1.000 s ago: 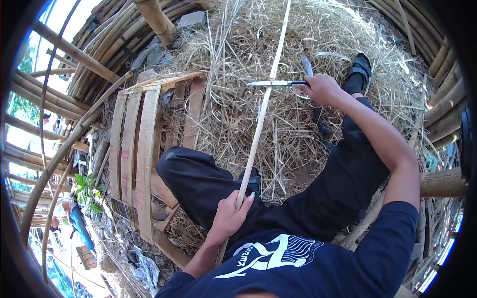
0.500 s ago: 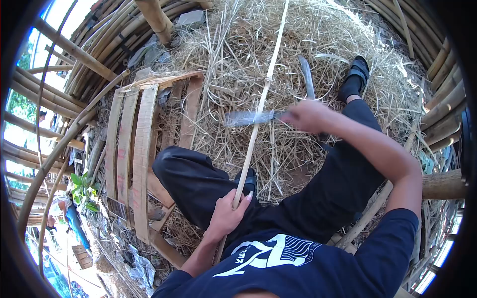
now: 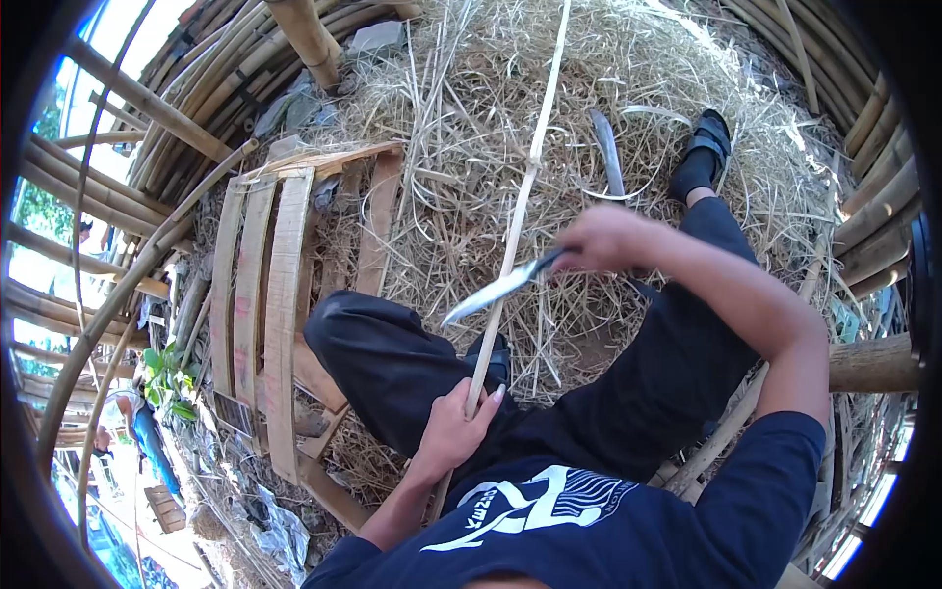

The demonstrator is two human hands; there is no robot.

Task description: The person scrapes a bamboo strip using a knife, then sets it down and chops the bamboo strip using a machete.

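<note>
My left hand is closed round the lower part of a long pale strip that looks like split bamboo. The strip runs away from my lap to the top edge of the view. My right hand grips the dark handle of a knife. Its shiny blade crosses the strip at a slant, tip towards the lower left, a short way above my left hand. A second curved blade lies on the shavings beyond my right hand.
Shavings cover the ground. A slatted wooden pallet stands left of my bent knee. Bamboo poles line both sides, and a bamboo post rises at the upper left. Another person is outside at the far left.
My right hand and the knife have moved down along the strip towards me, and the blade has turned from level to slanted. My left hand has kept its grip near the same spot.
</note>
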